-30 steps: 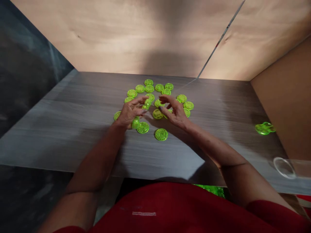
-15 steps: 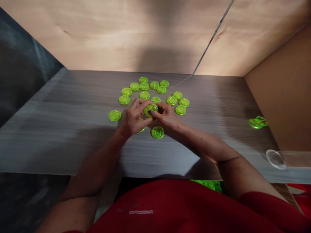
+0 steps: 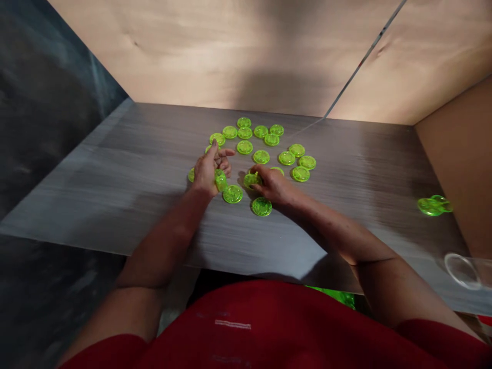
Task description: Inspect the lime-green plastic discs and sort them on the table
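Note:
Several round, see-through yellow-green plastic discs lie scattered over the middle of the grey wood-grain table. My left hand is turned with the thumb up and index finger stretched out. One green disc stands on edge against its palm, held there by the hand. To the right, my right hand grips another green disc between thumb and fingers, low over the tabletop. Loose discs sit close by: one between the hands, another nearer me, and one partly covered behind my right hand.
A pale wooden panel rises behind the table, and a brown panel stands on the right. Beside it lie green pieces and a clear round-rimmed container. More green plastic shows below the front edge.
My hands have moved apart from the disc they both held. The left keeps a disc in its palm; the right has come down onto another at the table. The view has shifted slightly.

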`<action>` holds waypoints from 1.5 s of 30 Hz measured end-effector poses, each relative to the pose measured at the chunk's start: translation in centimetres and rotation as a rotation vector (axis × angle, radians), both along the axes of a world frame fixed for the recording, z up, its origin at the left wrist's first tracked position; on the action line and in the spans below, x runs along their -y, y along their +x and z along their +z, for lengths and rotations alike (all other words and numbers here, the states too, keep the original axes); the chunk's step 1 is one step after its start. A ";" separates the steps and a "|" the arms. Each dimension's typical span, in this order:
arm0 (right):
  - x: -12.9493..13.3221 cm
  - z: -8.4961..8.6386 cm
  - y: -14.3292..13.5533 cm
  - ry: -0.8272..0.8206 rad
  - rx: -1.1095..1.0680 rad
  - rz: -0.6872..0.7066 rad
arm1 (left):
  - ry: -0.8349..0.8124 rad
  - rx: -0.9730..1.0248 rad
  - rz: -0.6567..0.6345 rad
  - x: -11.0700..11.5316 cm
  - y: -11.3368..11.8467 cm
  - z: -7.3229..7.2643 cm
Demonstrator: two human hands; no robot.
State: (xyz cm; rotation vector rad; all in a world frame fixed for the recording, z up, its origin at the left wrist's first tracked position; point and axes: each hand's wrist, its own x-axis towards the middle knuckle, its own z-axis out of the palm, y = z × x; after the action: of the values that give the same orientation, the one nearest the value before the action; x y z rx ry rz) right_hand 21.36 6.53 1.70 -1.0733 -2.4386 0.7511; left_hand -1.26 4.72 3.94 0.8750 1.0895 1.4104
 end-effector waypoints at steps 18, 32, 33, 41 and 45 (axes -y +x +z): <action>2.0 2.0 0.0 0.278 0.087 0.032 | 0.084 -0.051 0.102 1.3 1.0 0.4; 3.6 -1.2 -1.5 0.177 -0.305 0.145 | 0.449 -0.470 0.124 3.7 4.4 -1.8; 3.5 -1.2 -1.4 0.153 -0.299 0.128 | 0.472 -0.498 0.138 3.2 3.5 -2.0; 1.3 -1.8 -0.2 0.148 -0.200 0.027 | 0.227 -1.133 0.455 -3.0 -7.5 -4.6; 1.0 -2.0 -0.1 0.193 -0.117 0.026 | 0.174 -1.292 0.339 -4.4 -8.1 -5.5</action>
State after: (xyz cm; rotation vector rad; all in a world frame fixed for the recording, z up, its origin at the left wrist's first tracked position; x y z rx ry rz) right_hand 21.30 5.57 -0.29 -0.9010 -2.3732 0.5566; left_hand -9.31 9.10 -1.58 1.9012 2.1481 1.1316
